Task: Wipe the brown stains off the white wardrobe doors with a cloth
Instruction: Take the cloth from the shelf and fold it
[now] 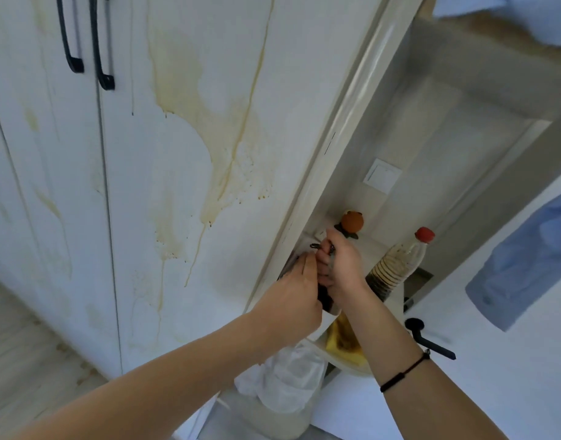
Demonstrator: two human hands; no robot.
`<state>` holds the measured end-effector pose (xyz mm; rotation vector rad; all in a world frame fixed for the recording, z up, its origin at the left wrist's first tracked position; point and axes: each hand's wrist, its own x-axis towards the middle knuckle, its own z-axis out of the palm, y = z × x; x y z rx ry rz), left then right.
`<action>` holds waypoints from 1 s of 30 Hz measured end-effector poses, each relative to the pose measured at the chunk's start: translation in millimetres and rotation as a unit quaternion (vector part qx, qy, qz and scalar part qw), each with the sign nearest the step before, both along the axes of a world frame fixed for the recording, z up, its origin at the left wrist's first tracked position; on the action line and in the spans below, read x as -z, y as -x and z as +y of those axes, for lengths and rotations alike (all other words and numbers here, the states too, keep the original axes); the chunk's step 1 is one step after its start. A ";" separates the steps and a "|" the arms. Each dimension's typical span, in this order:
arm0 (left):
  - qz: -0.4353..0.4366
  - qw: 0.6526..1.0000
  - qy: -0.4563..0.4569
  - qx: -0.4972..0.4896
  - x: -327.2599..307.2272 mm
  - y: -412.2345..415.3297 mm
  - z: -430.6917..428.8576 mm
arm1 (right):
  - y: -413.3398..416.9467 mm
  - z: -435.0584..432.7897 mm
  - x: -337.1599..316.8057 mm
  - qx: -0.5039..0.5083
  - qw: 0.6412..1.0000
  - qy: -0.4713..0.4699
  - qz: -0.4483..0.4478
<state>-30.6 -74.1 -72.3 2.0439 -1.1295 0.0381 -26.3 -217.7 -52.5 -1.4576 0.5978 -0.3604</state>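
Stained door (pixel 184 154); left grip (pixel 291 300), right grip (pixel 341 265) clutch object (pixel 324 296).

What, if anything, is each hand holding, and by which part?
Both grip one dark object: right hand curled round its top, left hand pinching its side. Its identity is unclear.

Your one head camera looks forward and down from close by, the doors (pixel 139 217) filling its left half.
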 end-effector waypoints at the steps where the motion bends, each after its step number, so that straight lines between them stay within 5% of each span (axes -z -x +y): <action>1: 0.004 1.000 0.010 -0.002 -0.3 0.1 1.4 | -0.2 0.5 -1.9 -0.003 1.000 -0.026 -0.012; 9: 0.012 1.000 0.008 -0.014 4.3 11.8 7.2 | 10.7 -0.8 5.2 0.036 0.998 0.051 0.025; 30: -0.010 0.995 -0.091 -0.034 8.0 25.7 21.3 | -8.5 11.8 -1.5 0.139 0.989 -0.006 0.053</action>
